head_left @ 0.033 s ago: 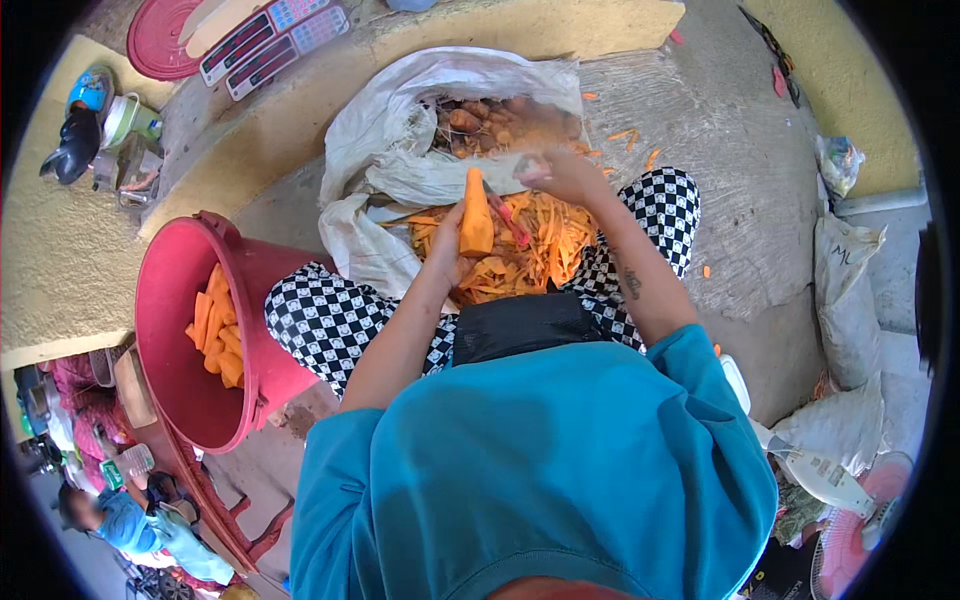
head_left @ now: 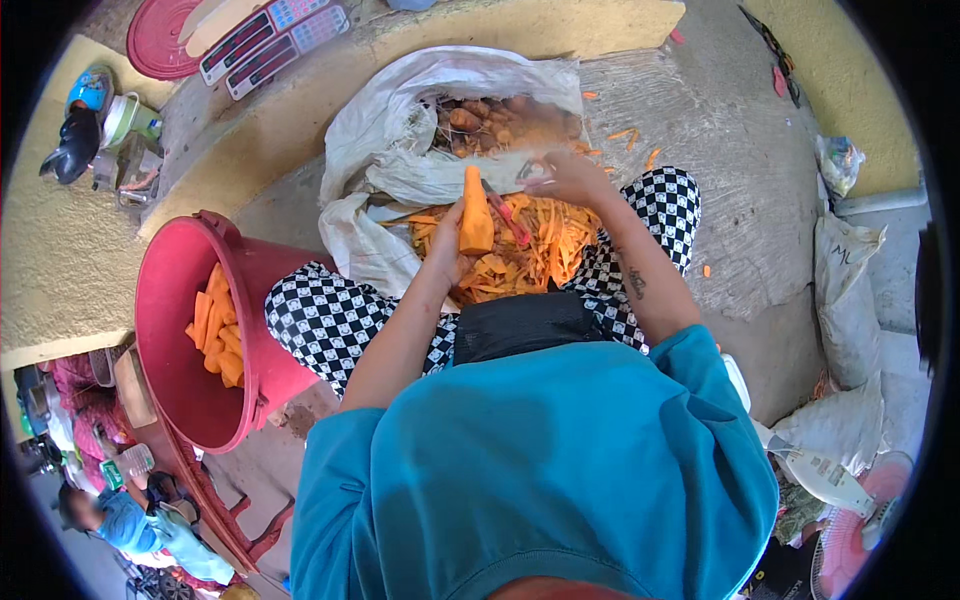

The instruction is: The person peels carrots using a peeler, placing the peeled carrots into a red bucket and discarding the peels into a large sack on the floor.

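Observation:
My left hand [head_left: 447,240] grips a peeled orange root [head_left: 475,220] upright, shaped like a thick carrot, over a heap of orange peelings [head_left: 555,250] on white sacking. A red-handled tool [head_left: 515,222] with a metal blade is just to its right, partly behind the root. Above and to the right, my right hand [head_left: 555,175] is raised and smeared by motion; whether it holds anything is unclear. Beyond both hands, an open white woven sack [head_left: 370,95] holds brownish unpeeled roots [head_left: 465,120].
A pink bucket [head_left: 165,320] with peeled pieces stands left of my checked knee. A low yellow ledge [head_left: 250,135] holds a red lid and clutter. Another person [head_left: 150,530] sits at the lower left. White sacks [head_left: 845,300] and a pink fan [head_left: 840,555] are at the right.
My right hand is very slightly shifted in its blur; otherwise the view looks the same.

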Tool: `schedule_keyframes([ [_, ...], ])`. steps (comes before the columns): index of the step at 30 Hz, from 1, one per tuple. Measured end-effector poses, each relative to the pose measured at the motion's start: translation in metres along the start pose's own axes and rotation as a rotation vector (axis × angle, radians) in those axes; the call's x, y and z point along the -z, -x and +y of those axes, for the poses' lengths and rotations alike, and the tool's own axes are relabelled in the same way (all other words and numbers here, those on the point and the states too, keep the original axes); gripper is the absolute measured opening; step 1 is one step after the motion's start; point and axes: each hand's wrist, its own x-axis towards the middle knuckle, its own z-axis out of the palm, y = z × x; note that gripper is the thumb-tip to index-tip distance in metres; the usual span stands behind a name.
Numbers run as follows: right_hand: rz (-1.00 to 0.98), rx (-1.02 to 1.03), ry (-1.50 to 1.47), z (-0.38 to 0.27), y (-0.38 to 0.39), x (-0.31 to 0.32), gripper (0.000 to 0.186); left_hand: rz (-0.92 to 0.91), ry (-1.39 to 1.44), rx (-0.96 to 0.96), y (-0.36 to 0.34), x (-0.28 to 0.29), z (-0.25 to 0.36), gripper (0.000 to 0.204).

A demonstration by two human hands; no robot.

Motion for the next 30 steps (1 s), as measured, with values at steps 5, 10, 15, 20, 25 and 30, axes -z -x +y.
schedule_keyframes([
  [5,0.068,0.117,-0.388,-0.020,0.016,-0.006,0.053,0.105,-0.021,-0.006,0.001,-0.008,-0.002,0.038],
  [10,0.414,0.177,0.007,-0.061,0.025,-0.012,0.041,0.030,0.039,-0.024,-0.009,0.008,-0.007,0.037],
  [15,0.605,0.377,0.019,-0.079,0.020,-0.018,0.039,0.130,0.037,-0.003,-0.008,0.000,-0.010,0.037],
  [20,0.602,0.407,0.062,-0.082,0.017,-0.017,0.034,0.102,-0.047,-0.023,-0.005,0.002,-0.007,0.036],
  [25,0.605,0.425,0.038,-0.063,0.009,-0.019,0.032,0.083,-0.140,-0.065,0.007,-0.005,-0.011,0.036],
  [30,0.429,-0.045,0.236,0.011,-0.022,-0.009,0.031,0.053,-0.183,0.021,0.012,-0.009,-0.016,0.041],
])
